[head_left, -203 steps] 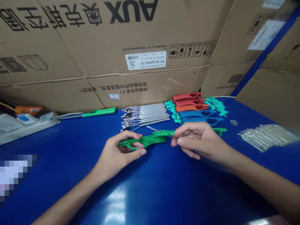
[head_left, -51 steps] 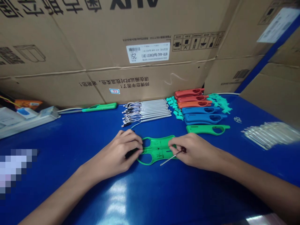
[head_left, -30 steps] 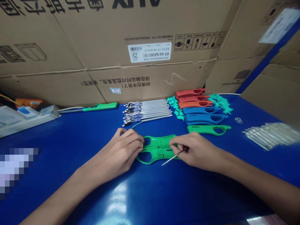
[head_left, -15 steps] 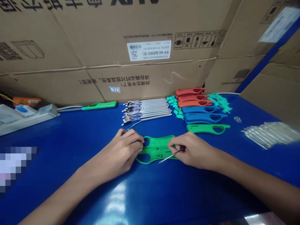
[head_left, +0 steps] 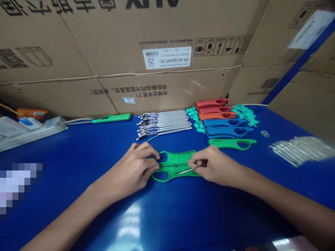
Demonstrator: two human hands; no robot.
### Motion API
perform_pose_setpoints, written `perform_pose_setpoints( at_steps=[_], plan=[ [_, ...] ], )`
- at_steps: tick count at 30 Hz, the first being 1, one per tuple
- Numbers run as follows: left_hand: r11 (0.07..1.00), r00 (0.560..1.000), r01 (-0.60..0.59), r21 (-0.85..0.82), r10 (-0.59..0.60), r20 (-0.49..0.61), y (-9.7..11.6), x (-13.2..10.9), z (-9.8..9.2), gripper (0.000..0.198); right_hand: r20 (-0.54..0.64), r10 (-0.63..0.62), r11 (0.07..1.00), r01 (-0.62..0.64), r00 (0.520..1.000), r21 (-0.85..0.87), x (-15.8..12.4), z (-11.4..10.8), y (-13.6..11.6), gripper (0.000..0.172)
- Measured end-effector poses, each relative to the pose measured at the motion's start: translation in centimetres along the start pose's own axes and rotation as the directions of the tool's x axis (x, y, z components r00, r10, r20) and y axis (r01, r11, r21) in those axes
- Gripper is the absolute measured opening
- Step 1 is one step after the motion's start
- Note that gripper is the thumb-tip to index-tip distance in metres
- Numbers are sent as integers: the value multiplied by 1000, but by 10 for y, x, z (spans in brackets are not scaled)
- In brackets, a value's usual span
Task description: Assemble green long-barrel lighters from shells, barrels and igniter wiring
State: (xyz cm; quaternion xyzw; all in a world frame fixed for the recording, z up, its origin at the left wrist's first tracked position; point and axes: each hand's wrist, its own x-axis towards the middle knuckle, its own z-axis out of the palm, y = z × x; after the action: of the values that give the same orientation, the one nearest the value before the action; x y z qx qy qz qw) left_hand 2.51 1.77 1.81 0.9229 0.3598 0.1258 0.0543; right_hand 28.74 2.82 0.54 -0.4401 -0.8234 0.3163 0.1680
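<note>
Two green plastic lighter shell halves (head_left: 175, 159) lie side by side on the blue table, hollow sides up, handle openings to the left. My left hand (head_left: 141, 162) is closed, its fingertips pinching the left end of the halves. My right hand (head_left: 218, 164) is closed round a screwdriver (head_left: 188, 170) with a dark red handle and a thin metal shaft. Its shaft points left over the lower half, the tip at the inside of that half. Some right fingers also rest against the right end of the shells, partly hiding it.
Behind the hands lie silver lighter tubes with wires (head_left: 172, 122), small turquoise caps (head_left: 195, 118), and red, orange, blue and green shells (head_left: 227, 131). Clear-wrapped sticks (head_left: 300, 150) lie at right. A power strip (head_left: 34, 134) and a green-handled tool (head_left: 112, 118) are at left. Cardboard (head_left: 117, 52) walls the back.
The screwdriver's tip has moved up from the near edge of the lower green half to its inside. Both hands stay in nearly the same place.
</note>
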Motion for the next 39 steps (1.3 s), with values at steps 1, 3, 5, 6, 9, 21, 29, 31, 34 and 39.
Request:
perform_pose_setpoints(
  at_steps=[1, 3, 5, 6, 9, 21, 29, 31, 34, 39],
  plan=[
    [1000, 1000, 5, -2, -5, -1, 0, 0, 0, 26, -4, 2, 1000, -2, 1000, 3, 0, 0, 0, 19],
    [1000, 1000, 7, -6, -7, 2, 0, 0, 0, 26, -7, -2, 1000, 2, 1000, 7, 0, 0, -1, 18],
    [1000, 1000, 4, -6, -4, 3, 0, 0, 0, 27, -9, -6, 1000, 6, 1000, 2, 0, 0, -1, 16],
    [1000, 1000, 2, -3, -2, 5, 0, 0, 0, 27, -11, -7, 1000, 7, 1000, -7, 0, 0, -2, 16],
    [1000, 1000, 1, 3, -2, 9, 1, 0, 1, 25, -7, 1, 999, -1, 1000, -33, 0, 0, -2, 15],
    [989, 997, -75, 125, 73, 25, 3, 0, 1, 22, -15, -173, 976, 170, 985, -135, -4, -1, 0, 17],
    [990, 997, -77, 118, 78, -5, 3, 1, -2, 23, -17, -183, 969, 178, 983, -173, -5, -5, 0, 20],
    [991, 997, -74, 112, 74, -4, 3, 0, -1, 23, -11, -178, 970, 174, 984, -172, -4, -5, -1, 20],
    [993, 998, -69, 93, 68, 6, 2, 0, 1, 23, 5, -170, 971, 168, 985, -169, -4, -5, -1, 21],
    [996, 998, -59, 71, 58, 16, 2, 0, 3, 22, 12, -142, 975, 142, 990, -172, -4, -4, -1, 22]
  ],
)
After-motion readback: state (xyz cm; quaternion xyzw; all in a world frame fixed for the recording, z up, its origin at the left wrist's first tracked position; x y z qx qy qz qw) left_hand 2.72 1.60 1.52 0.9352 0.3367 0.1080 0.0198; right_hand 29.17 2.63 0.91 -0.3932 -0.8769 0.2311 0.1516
